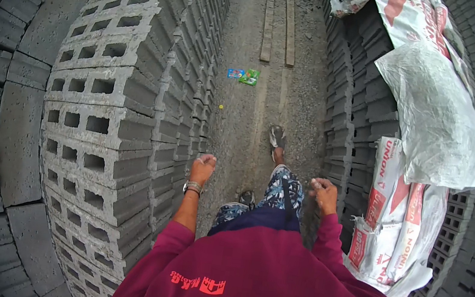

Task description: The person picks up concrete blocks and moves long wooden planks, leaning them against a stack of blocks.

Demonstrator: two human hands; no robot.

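Note:
My left hand (203, 169) hangs in front of me with its fingers curled in, and nothing shows in it. A bracelet or watch (192, 187) circles that wrist. Nearest to this hand is the tall stack of grey hollow concrete blocks (128, 103) on the left, which it does not appear to touch. On the other side, my right hand (323, 196) is held with loosely bent fingers, also with nothing visible in it. Beside it rises the right-hand stack of blocks (341, 120). Both sleeves are maroon.
A dirt and gravel path (241, 125) runs between the stacks. Two long wooden planks (279, 21) lie along it ahead, with blue and green wrappers (244, 76) before them. White and red sacks (404, 214) and a whitish plastic sheet (436, 116) drape over the right stack.

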